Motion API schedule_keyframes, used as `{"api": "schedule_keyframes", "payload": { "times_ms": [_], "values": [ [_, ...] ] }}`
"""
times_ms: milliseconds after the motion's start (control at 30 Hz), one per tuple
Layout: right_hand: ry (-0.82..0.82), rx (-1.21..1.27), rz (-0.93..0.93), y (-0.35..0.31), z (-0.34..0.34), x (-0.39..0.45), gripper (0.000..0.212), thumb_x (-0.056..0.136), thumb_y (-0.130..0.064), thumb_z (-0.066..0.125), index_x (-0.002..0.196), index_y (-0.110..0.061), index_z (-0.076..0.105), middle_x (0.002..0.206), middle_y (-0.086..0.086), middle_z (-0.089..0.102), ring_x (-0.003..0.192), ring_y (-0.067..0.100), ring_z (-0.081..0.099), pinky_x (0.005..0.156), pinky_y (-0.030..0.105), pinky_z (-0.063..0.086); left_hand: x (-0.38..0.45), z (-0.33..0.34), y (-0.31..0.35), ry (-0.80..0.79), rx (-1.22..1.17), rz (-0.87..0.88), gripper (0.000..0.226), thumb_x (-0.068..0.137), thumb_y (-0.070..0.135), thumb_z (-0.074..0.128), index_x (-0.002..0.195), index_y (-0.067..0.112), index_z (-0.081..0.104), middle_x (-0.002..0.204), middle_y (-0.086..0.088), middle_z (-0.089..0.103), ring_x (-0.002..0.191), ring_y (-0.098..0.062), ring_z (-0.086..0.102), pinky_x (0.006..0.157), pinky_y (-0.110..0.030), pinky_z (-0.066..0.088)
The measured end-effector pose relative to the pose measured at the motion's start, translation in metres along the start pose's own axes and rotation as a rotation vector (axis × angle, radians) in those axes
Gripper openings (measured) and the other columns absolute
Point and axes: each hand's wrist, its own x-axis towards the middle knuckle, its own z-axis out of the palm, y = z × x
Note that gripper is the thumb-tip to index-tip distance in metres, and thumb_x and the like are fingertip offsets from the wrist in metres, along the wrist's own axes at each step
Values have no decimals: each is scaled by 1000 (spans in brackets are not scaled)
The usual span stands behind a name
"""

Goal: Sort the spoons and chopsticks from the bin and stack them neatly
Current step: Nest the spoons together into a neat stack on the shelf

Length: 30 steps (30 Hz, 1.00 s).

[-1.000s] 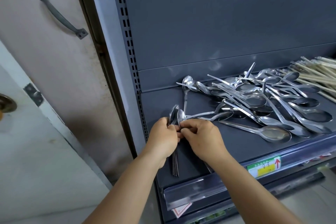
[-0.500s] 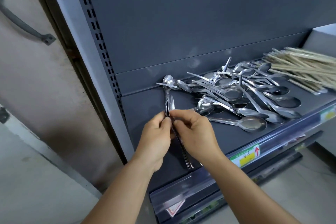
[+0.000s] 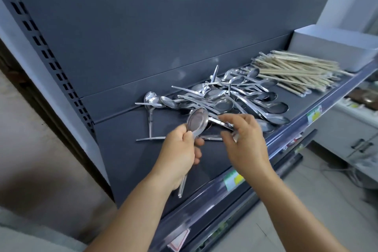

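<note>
spoon stack (image 3: 197,121): gripped in left hand (image 3: 180,150), just in front of spoon pile (image 3: 231,100) | right hand (image 3: 244,141): fingers loosely spread, holding nothing, beside stack | chopsticks (image 3: 294,72): right of pile, on shelf (image 3: 126,149) | white bin (image 3: 331,49): beyond chopsticks

Bare shelf (image 3: 126,161) left of and in front of your hands, open from the front edge. Spoon pile (image 3: 235,100) blocks the middle, one handle sticking up at the back; two stray spoons (image 3: 151,120) lie left of it. Chopsticks (image 3: 294,75) fill the right, white bin (image 3: 335,51) just beyond. Back panel (image 3: 163,26) closes the rear
</note>
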Motion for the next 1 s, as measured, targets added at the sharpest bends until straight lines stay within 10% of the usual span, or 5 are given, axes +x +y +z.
{"api": "schedule_keyframes", "payload": {
  "times_ms": [167, 333, 533, 1000],
  "values": [
    [26, -261, 259, 37, -26, 3, 36, 85, -24, 60, 119, -23, 49, 112, -1, 45, 109, 22, 42, 80, 29, 33, 8, 13, 4, -43, 128, 10, 32, 96, 9, 32, 90, 21, 61, 76, 4, 62, 48, -2, 47, 45, -17, 41],
    [-18, -190, 275, 46, -33, 6, 5, 88, -22, 57, 93, -23, 56, 85, -8, 60, 78, 17, 56, 65, 29, 40, 14, 22, 11, -76, 248, 67, 33, 95, 7, 31, 84, 22, 59, 79, 4, 61, 47, 4, 48, 47, -13, 43],
    [-47, 22, 207, 53, -45, 13, 18, 91, -15, 51, 78, -26, 56, 55, -10, 51, 43, 4, 41, 44, 17, 36, 19, 26, 15, -85, 320, 67, 34, 95, 7, 33, 87, 24, 61, 81, 6, 64, 54, 2, 52, 50, -9, 45],
    [-137, 146, 143, 55, -27, 27, 15, 91, -22, 55, 76, -24, 57, 50, -15, 51, 44, -1, 44, 43, 10, 34, 11, 47, 8, -262, 339, -38, 31, 94, 7, 38, 109, 19, 62, 73, 3, 62, 52, 0, 56, 55, -17, 46]
  ]
}}
